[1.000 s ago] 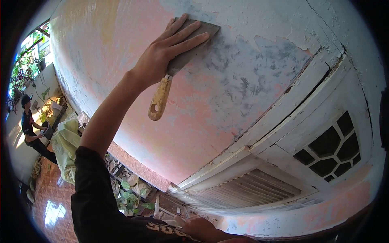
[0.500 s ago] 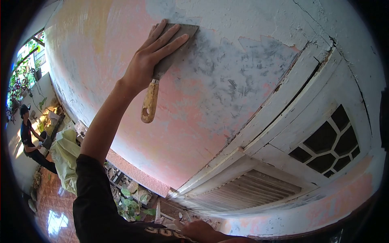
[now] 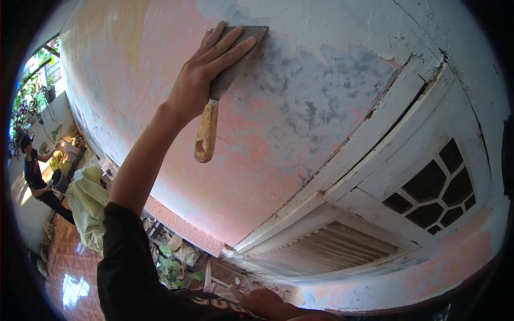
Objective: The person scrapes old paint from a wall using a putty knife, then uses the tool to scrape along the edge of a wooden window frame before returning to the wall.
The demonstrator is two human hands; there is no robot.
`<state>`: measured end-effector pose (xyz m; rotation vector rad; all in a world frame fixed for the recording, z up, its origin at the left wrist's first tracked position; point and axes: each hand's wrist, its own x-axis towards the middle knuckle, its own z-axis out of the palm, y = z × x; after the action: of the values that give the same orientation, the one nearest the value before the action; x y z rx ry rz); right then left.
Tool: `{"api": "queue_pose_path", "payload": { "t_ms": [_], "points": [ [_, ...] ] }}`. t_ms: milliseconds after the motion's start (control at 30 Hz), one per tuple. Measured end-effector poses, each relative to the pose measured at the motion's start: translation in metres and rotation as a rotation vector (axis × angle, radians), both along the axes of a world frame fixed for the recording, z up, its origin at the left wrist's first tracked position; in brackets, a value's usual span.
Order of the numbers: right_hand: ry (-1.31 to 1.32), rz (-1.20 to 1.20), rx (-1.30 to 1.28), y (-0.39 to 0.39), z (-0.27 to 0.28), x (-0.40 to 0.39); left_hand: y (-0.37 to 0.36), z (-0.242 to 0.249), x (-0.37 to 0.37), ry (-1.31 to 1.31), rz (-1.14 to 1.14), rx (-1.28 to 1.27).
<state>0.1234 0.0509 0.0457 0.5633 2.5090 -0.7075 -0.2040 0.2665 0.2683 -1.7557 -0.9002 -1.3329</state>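
My left hand [image 3: 214,61] is pressed to the wall with its fingers stretched along the blade of a wide putty knife [image 3: 235,67]. The blade lies against the wall at the border of grey-smeared filler and pink paint. Its worn wooden handle [image 3: 206,134] hangs down free below my palm; my thumb is hidden. Low in the view, my right hand [image 3: 262,300] is near my chest with its fingers curled. A slim pale piece shows by its fingertips, too small and partly hidden to name.
A white wooden frame [image 3: 369,125] with cracks and a louvred panel [image 3: 326,246] borders the wall on the right. At left, a person [image 3: 36,171] with a dark bucket [image 3: 59,181] stands behind a pale draped sheet [image 3: 88,206]. Plants [image 3: 171,262] and rubble lie below, beside tiled floor [image 3: 69,267].
My left hand and the putty knife have shifted slightly up and right, and the view has shifted a little too. The person at left has raised an arm toward the wall.
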Motion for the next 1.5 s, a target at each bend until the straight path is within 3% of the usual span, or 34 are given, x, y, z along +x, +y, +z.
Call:
{"api": "queue_pose_path", "payload": {
  "t_ms": [333,433,467,600,800,867,900,1033,1200,1500],
  "points": [
    [0.028,-0.028,-0.006,-0.006,-0.013,0.003,-0.005,0.006,0.008,-0.02,-0.023,-0.018],
    [-0.032,0.015,0.335,-0.019,-0.002,0.004,-0.003,0.005,0.009,-0.022,-0.015,-0.005],
    [-0.03,0.015,0.336,-0.019,0.001,0.003,-0.004,0.007,0.009,-0.019,-0.011,-0.001],
    [-0.021,-0.005,0.09,-0.003,-0.002,0.001,-0.004,0.01,0.012,-0.029,-0.007,-0.009],
    [-0.082,-0.05,-0.059,0.001,-0.004,-0.004,-0.002,0.008,0.012,-0.037,-0.021,-0.005],
    [-0.056,0.019,0.225,-0.01,-0.004,0.002,-0.002,0.01,0.011,-0.032,-0.018,0.014],
    [-0.027,0.085,0.506,-0.015,0.004,0.001,-0.003,0.009,0.011,-0.039,-0.009,-0.005],
    [0.106,0.049,0.563,-0.018,0.02,-0.003,-0.004,0.003,0.015,-0.07,-0.036,-0.018],
    [0.035,0.016,0.175,-0.002,0.004,-0.003,-0.005,0.009,0.013,-0.05,0.002,-0.01],
    [0.015,0.001,0.065,-0.001,0.002,-0.002,-0.014,0.014,0.012,-0.008,0.075,-0.029]
  ]
}}
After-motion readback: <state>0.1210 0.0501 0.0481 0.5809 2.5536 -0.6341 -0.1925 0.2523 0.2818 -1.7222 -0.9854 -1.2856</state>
